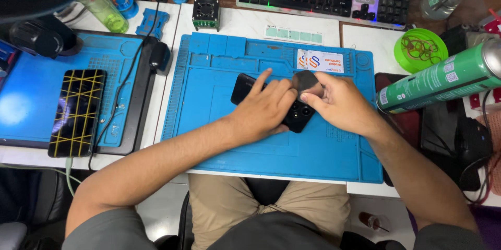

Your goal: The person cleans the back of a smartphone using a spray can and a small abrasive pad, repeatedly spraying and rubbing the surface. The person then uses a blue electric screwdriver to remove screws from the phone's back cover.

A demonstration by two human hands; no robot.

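On the blue silicone repair mat [235,140], the left hand [263,111] presses flat, unclenched, on the black smartphone [297,117] lying back-up; the right hand [339,105] pinches a dark round piece [304,80] above its camera end, not yet free.

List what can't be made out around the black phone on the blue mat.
- Head view: the middle of the black phone is covered by the left hand.
- The dark piece pinched by the right hand: too blurred to identify.
- The green can: its end is cut off by the right edge.
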